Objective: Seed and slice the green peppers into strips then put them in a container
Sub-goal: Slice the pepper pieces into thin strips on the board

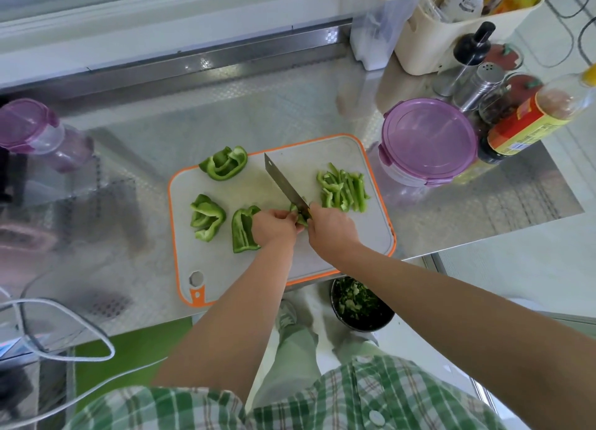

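Head view, first voice: Your right hand [332, 228] has the knife [283, 184]. Its fingers are wrapped round the handle, which is hidden under your hand, and the blade runs away from you and to the left.

Second voice: Agreed. Your left hand [274, 224] is just beside it, fingers curled and pinning down a small pepper piece [298, 216]. The near end of the blade meets that piece, right between your two hands.

First voice: All of it sits on the orange-rimmed cutting board [225, 268], which lies on the steel counter [258, 107]. The cut strips [343, 187] are in a loose pile on the board's right side, just past your right hand.

Second voice: You have three uncut pepper chunks on the left side of the board: one at the far edge [224, 163], one further left [206, 216], and one touching your left hand [243, 229].

First voice: The container [429, 142] stands on the counter just right of the board, with its purple lid on. The bottles [529, 120] stand beside it.

Second voice: A second container [29, 129], also with a purple lid, stands at the far left of the counter. On the floor by your feet, a dark bin [358, 304] holds green scraps.
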`<state>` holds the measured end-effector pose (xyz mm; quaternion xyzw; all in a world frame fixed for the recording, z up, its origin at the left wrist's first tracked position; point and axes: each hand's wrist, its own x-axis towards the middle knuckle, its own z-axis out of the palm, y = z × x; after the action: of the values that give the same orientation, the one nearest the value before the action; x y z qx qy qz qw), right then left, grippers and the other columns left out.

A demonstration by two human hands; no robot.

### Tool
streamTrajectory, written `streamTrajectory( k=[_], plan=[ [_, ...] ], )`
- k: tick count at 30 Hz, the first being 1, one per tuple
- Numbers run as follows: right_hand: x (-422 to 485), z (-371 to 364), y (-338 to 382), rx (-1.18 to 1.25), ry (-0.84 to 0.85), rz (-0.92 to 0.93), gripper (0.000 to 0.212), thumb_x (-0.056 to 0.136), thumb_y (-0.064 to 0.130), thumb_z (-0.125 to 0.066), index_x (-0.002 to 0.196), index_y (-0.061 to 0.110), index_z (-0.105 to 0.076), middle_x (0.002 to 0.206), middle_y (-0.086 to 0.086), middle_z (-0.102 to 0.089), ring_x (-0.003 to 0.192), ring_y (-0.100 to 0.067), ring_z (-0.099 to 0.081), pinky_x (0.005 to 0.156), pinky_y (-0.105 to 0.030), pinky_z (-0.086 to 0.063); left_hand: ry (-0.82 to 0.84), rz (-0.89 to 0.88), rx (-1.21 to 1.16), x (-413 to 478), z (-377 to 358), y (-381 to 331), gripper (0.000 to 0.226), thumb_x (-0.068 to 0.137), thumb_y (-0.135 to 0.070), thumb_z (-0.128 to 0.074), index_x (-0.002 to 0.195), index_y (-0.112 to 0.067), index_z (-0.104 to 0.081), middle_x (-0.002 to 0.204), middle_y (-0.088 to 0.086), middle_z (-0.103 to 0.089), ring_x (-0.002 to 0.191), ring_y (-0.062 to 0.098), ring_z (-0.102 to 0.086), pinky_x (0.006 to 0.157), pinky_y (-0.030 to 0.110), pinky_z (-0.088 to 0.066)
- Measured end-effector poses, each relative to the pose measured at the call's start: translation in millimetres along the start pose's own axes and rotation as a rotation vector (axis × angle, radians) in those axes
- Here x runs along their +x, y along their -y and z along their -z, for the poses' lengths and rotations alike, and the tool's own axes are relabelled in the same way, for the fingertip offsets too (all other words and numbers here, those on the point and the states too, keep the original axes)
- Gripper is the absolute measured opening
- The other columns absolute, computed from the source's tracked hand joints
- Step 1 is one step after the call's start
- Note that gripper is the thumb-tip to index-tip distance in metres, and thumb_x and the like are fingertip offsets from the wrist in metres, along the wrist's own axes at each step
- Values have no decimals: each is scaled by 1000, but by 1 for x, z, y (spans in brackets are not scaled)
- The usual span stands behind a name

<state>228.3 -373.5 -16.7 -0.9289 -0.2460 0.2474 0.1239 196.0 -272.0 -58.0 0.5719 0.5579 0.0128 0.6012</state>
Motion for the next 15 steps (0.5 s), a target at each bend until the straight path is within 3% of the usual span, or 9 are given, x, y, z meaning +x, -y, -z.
streamTrajectory(
  k=[4, 6, 8, 10, 12, 15],
  plan=[
    [1, 0, -6, 133, -55, -33, 12, 99, 20, -42, 98, 8, -45, 86, -15, -56, 79, -34, -54, 61, -34, -34, -6, -5, -5, -3, 2, -2, 19, 82, 3, -72, 69, -8, -63, 73, 14, -68, 81, 34, -72, 82, 47, -59],
    [2, 5, -8, 180, -80, -11, 12, 98, 20, -43, 90, 11, -39, 78, -12, -51, 72, -31, -49, 59, -34, -34, 28, -19, -12, -7, 4, -4, 5, 85, 4, -67, 84, -1, -67, 88, 19, -71, 90, 35, -70, 85, 46, -58],
    [1, 11, -10, 188, -78, 34, 14, 96, 20, -45, 87, 12, -38, 75, -11, -49, 68, -29, -47, 57, -33, -34, 33, -20, 4, -8, 4, -2, 11, 86, 4, -64, 97, 5, -67, 99, 21, -71, 95, 35, -69, 89, 45, -57],
    [-2, 16, -12, 173, -44, 63, 13, 96, 20, -45, 86, 13, -40, 74, -10, -52, 67, -30, -48, 57, -34, -37, 17, -17, -22, -7, 4, -3, 6, 84, 7, -65, 88, 3, -67, 92, 23, -70, 91, 39, -69, 85, 49, -58],
    [-5, 17, -12, 155, -6, 56, 13, 96, 19, -44, 85, 13, -39, 74, -10, -51, 68, -29, -49, 57, -34, -37, 7, 17, -53, -2, 2, -2, 17, 80, 11, -69, 71, -2, -63, 83, 21, -69, 83, 41, -69, 80, 53, -58],
    [-6, 14, -10, 159, 12, 44, 15, 96, 18, -44, 83, 13, -38, 73, -8, -48, 68, -29, -47, 57, -32, -34, 0, 27, -7, 2, 2, 0, 21, 79, 8, -71, 67, -4, -60, 83, 20, -69, 82, 40, -70, 80, 52, -58]
  ],
)
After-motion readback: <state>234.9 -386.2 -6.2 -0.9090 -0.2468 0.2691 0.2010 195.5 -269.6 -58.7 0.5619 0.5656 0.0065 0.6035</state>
